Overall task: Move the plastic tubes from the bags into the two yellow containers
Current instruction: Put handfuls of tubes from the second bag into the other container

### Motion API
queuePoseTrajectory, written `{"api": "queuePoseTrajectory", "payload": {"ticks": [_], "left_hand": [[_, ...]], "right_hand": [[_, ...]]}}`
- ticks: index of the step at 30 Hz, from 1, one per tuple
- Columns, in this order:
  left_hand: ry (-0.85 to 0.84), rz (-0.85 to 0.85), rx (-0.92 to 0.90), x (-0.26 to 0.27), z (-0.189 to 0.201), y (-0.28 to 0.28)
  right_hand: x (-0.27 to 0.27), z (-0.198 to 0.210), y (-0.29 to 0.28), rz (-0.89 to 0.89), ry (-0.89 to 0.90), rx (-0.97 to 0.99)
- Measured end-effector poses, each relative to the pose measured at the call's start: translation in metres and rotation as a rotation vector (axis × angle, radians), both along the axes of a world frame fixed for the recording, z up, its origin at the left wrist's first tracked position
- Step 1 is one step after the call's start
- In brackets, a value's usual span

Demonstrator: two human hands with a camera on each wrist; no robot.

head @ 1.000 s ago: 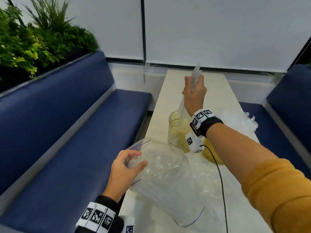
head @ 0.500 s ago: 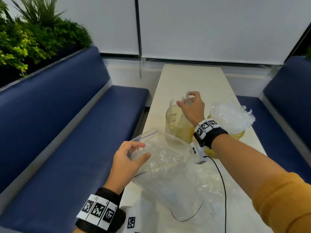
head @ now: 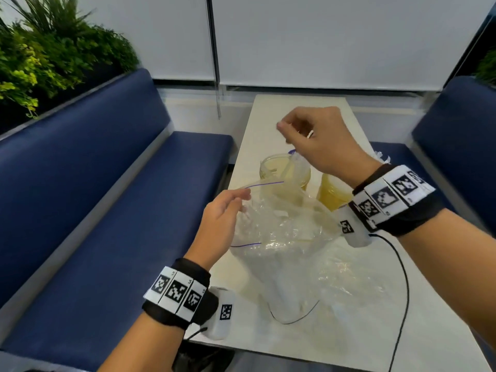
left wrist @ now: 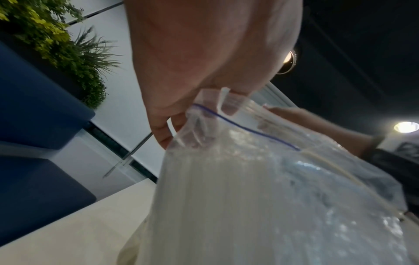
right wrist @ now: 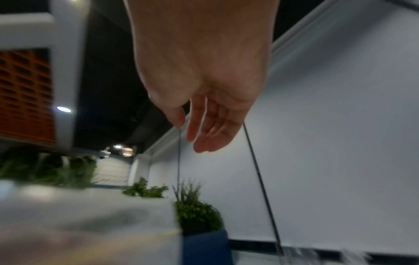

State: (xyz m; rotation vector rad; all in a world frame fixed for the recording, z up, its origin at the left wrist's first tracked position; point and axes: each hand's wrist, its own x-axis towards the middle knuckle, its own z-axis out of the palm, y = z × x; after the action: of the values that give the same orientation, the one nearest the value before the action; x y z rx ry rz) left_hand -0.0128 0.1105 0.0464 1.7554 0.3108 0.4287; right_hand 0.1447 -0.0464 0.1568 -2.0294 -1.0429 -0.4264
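Observation:
A clear zip bag (head: pixel 281 237) with a blue seal line lies on the table, holding pale plastic tubes (left wrist: pixel 226 188). My left hand (head: pixel 241 200) pinches the bag's rim and holds its mouth up; the left wrist view shows the fingertips (left wrist: pixel 229 111) on the rim. Behind the bag stand two yellow containers. The left container (head: pixel 271 167) has a few tubes (head: pixel 288 167) leaning in it. The right container (head: pixel 331 193) is partly hidden by my right wrist. My right hand (head: pixel 290 132) hovers above the left container, its fingers (right wrist: pixel 199 136) relaxed and empty.
The narrow cream table (head: pixel 295 108) runs away from me between two blue benches (head: pixel 107 210) (head: pixel 456 124). More crumpled clear plastic (head: pixel 349 285) lies on the near right of the table. A black cable (head: pixel 402 277) trails from my right wrist. Plants (head: pixel 53 57) stand behind the left bench.
My right hand lowered a bundle of tubes into the left container and let go; it has since risen above it, empty. My left hand kept its hold on the bag's rim.

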Motion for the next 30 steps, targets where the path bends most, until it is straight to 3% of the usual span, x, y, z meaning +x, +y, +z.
{"api": "queuePoseTrajectory", "payload": {"ticks": [2,4,6,8,18,22,25,30], "left_hand": [[-0.008,-0.022,-0.024,0.002,0.004,-0.005],[-0.020,-0.045,-0.053,0.002,0.007,-0.009],[-0.026,-0.066,-0.087,0.002,0.009,-0.013],[-0.016,-0.082,-0.124,0.002,0.010,-0.017],[-0.002,-0.091,-0.169,0.001,0.014,-0.025],[-0.010,-0.084,-0.190,-0.002,0.013,-0.022],[-0.004,-0.098,-0.185,-0.004,0.011,-0.020],[0.004,-0.149,0.038,-0.008,0.000,-0.014]], "right_hand": [[-0.034,0.006,-0.004,0.094,0.072,-0.187],[-0.056,-0.006,-0.006,0.071,0.101,-0.515],[-0.073,-0.026,-0.007,-0.040,0.027,-0.803],[-0.085,-0.043,-0.004,-0.146,-0.097,-0.918],[-0.086,-0.078,0.010,-0.095,-0.267,-0.918],[-0.084,-0.081,0.010,-0.035,-0.410,-0.923],[-0.080,-0.077,0.010,0.004,-0.422,-0.936],[-0.072,-0.056,0.007,-0.010,-0.402,-0.875]]}}
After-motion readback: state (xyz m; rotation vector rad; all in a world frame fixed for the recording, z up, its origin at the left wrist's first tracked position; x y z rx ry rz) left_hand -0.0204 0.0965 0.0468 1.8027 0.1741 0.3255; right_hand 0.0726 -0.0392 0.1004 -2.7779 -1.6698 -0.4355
